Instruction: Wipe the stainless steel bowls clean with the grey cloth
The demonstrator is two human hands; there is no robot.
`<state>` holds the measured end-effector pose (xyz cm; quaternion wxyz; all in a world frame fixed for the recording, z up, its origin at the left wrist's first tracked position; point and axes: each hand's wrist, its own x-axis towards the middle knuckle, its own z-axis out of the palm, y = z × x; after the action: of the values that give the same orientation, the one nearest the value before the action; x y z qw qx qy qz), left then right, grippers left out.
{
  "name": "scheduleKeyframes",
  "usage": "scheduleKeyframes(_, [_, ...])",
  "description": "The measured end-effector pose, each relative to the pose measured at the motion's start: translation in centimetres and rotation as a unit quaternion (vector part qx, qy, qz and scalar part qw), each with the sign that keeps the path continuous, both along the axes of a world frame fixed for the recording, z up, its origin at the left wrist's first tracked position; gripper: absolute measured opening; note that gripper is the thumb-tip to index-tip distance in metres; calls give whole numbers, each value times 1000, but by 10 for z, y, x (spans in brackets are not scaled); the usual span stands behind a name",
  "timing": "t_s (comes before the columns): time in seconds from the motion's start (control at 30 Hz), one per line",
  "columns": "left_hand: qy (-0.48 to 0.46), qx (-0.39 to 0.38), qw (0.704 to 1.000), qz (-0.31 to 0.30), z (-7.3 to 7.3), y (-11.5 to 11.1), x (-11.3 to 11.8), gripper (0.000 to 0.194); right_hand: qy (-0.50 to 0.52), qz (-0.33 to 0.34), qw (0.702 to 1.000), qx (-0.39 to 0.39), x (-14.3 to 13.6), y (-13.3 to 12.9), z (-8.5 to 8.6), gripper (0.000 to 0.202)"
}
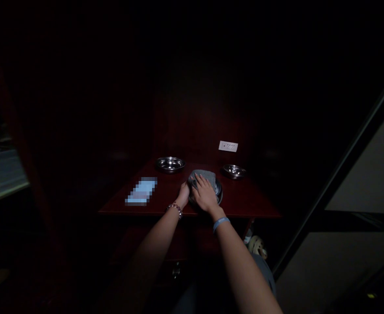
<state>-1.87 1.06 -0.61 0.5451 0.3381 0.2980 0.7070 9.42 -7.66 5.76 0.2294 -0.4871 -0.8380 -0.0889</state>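
A grey cloth lies over a round metal dish near the front edge of the dark red tabletop. My right hand rests flat on the cloth, its fingers stretched out and slightly apart. At the dish's left side, my left hand is closed around the rim; its fingertips are partly hidden. Much of the dish is covered by the cloth and my right hand. Behind it on the left stands a shiny metal dish. A smaller metal dish sits at the back right.
A blurred-out bright rectangle lies on the tabletop at left. A white socket plate is on the back wall. Below the right edge, a pale clog-like shoe shows. The surroundings are very dark.
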Motion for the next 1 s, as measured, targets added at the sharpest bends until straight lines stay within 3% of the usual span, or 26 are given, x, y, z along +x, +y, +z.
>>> scheduleKeyframes(0.3, [41, -34, 998, 33, -1, 8, 1, 29, 85, -167, 982, -23, 31, 13, -9, 57])
scheduleKeyframes(0.4, [48, -36, 997, 39, -1, 8, 0, 31, 96, -236, 967, -29, 30, 6, -8, 59])
scheduleKeyframes(0.5, [52, -23, 998, 32, 0, 6, 0, 31, 86, -260, 961, -27, 22, -3, -6, 60])
scheduleKeyframes(0.6, [52, -18, 998, 23, 1, 3, -1, 31, 64, -234, 970, -31, 11, -15, -5, 59])
scheduleKeyframes(0.77, [35, 4, 999, 12, 2, -3, -4, 30, 21, -109, 993, -43, -4, -28, -3, 60])
scheduleKeyframes(1.0, [1, 15, 1000, -16, 5, -8, -3, 31, -3, 1, 1000, -25, 0, -22, 6, 56])
